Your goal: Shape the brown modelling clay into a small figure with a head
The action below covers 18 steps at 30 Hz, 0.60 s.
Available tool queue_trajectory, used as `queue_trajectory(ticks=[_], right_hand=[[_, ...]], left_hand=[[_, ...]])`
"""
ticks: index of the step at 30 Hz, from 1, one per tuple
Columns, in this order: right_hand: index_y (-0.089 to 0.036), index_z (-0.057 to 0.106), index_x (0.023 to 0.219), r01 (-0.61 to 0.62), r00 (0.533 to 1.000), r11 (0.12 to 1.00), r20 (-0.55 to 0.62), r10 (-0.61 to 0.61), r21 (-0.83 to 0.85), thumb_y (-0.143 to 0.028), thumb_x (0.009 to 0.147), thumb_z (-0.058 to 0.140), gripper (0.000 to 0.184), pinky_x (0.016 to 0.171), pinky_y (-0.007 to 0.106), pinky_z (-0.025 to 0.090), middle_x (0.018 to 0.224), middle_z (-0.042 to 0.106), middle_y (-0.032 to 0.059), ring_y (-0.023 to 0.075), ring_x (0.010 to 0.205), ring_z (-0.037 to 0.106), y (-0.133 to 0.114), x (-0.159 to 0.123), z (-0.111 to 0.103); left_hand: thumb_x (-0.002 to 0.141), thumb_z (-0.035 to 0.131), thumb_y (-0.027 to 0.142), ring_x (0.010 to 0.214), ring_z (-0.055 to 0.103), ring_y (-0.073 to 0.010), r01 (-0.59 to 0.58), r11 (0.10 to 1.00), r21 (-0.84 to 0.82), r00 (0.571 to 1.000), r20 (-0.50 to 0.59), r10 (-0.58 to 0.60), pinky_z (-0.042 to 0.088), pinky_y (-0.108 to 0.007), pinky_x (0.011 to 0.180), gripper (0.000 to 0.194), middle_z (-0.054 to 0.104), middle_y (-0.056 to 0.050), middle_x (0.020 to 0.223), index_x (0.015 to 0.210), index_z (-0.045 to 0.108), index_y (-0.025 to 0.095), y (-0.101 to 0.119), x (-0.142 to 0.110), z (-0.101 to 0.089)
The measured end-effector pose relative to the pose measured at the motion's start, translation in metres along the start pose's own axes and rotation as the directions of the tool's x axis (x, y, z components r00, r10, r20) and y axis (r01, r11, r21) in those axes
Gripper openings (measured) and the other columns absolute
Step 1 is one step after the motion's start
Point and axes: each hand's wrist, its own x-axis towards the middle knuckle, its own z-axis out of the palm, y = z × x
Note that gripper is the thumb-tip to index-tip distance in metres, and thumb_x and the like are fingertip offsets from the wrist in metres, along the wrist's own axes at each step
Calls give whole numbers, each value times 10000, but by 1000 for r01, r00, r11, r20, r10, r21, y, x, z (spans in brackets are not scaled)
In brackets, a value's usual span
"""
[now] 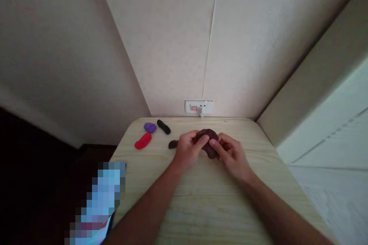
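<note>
Between my two hands is a dark brown lump of modelling clay, flattened and bent, with a lobe hanging down. My left hand grips its left side, thumb on top. On the right side, my right hand pinches it, thumb pressed on its face and the other fingers curled behind. A smaller brown clay piece lies on the table beside my left hand, partly hidden by it. Further left are a red clay piece, a purple clay piece and a black clay piece.
The light wooden table has rounded back corners and meets the wall. A socket with a plug and a cable running up sits just above its back edge. A pixelated screen is at the left edge. A pale cabinet stands to the right.
</note>
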Motion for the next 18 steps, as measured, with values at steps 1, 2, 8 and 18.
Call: queue_trajectory(ticks=[1, 2, 8, 18], right_hand=[[-209, 534, 686, -17, 1000, 1000, 6, 17, 21, -506, 964, 694, 437, 502, 241, 350, 600, 524, -36, 113, 551, 467, 2, 1, 1], [-212, 531, 700, -30, 999, 999, 14, 30, 36, -525, 965, 684, 437, 494, 242, 353, 602, 516, -39, 116, 547, 468, 4, 2, 2], [-206, 591, 855, -44, 997, 999, 72, 43, 16, -559, 979, 650, 378, 516, 257, 390, 694, 524, -31, 132, 592, 486, 12, 1, 0], [-201, 603, 767, -19, 998, 1000, 64, 20, -18, -563, 1002, 599, 431, 540, 267, 397, 666, 537, -15, 140, 598, 485, 7, 1, -2]], left_hand=[[863, 792, 452, 515, 711, -195, 1, 1000, -1, 1000, 3, -1, 575, -287, 526, 363, 731, -47, 632, 910, 729, 98, -1, 1, 0], [860, 792, 463, 505, 707, -197, 3, 1000, -1, 1000, 5, -3, 572, -290, 519, 375, 728, -46, 625, 911, 729, 97, -1, 1, 1], [837, 797, 525, 446, 669, -198, 16, 1000, 16, 1000, 1, -16, 535, -292, 459, 423, 712, -40, 589, 910, 719, 116, -2, 2, 3], [838, 780, 544, 599, 543, -123, -67, 989, 132, 989, -124, 83, 421, -246, 590, 427, 613, 9, 628, 725, 684, 143, -7, 5, 1]])
